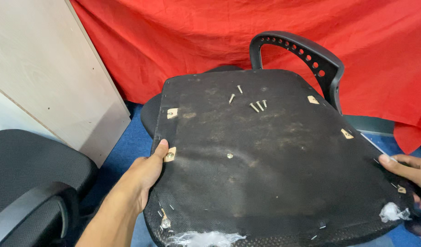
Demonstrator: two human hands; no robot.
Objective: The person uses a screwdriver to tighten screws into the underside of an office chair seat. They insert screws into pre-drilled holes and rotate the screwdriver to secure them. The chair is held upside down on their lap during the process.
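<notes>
While the upturned seat (274,155) lies between both hands, underside up, the left hand (148,171) clasps its left edge, thumb on top, the right hand (409,170) curls over its right edge, and loose screws (258,106) rest near the far edge.

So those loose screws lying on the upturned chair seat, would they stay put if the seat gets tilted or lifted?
Probably not. The loose screws lie unfastened on the chair seat, and their round shafts would likely roll. The seat's underside already seems to slope, so more tilt could send them sliding off. The left hand and right hand grip opposite edges, so keeping it level looks feasible.
</notes>
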